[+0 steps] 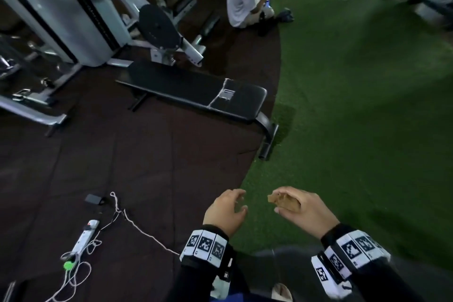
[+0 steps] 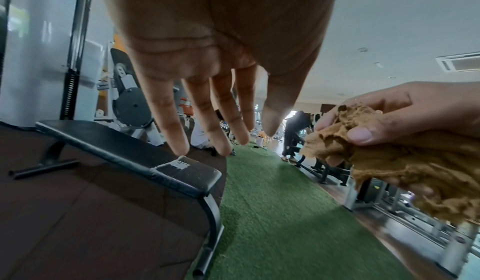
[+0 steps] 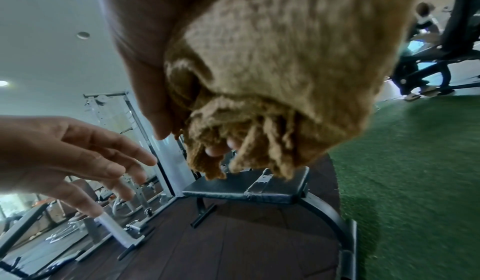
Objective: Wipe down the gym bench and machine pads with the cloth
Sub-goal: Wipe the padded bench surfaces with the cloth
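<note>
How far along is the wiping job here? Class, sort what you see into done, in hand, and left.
Done: the tan cloth is picked up, bunched in the right hand. In hand: the person stands away from the black bench, left hand open and empty. Left: the cloth touches neither the bench nor the machine pad, so all the wiping seems to remain.

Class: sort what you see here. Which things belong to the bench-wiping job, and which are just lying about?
Belongs to the job:
crumpled tan terry cloth, gripped by right hand
long black padded flat bench
empty left hand

Just lying about:
white power strip
white cord
small black adapter
</note>
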